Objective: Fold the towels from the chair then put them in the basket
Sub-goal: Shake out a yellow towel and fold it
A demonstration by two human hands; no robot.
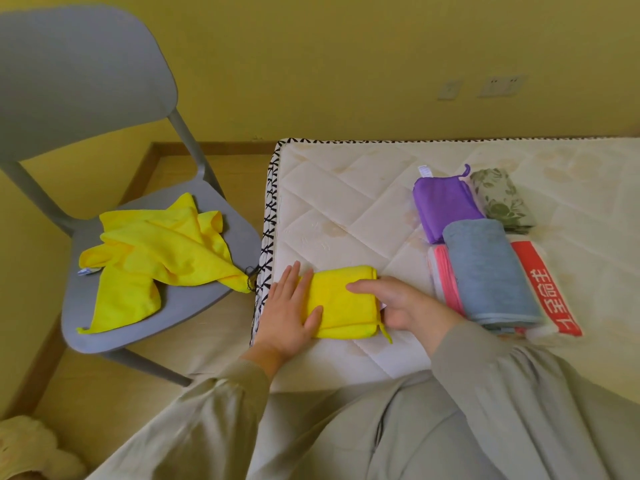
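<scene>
As the left hand and right hand press flat on the folded yellow towel, folding seems done; next, the crumpled towel at ten o'clock.

Chair: matt grey plastic, smooth.
Yellow towels: soft, fuzzy cloth.
Mattress: quilted white fabric.
Blue towel: napped cloth.

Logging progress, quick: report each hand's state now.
Left hand: open, pressing flat on the folded yellow towel.
Right hand: open, resting on the same towel.
</scene>
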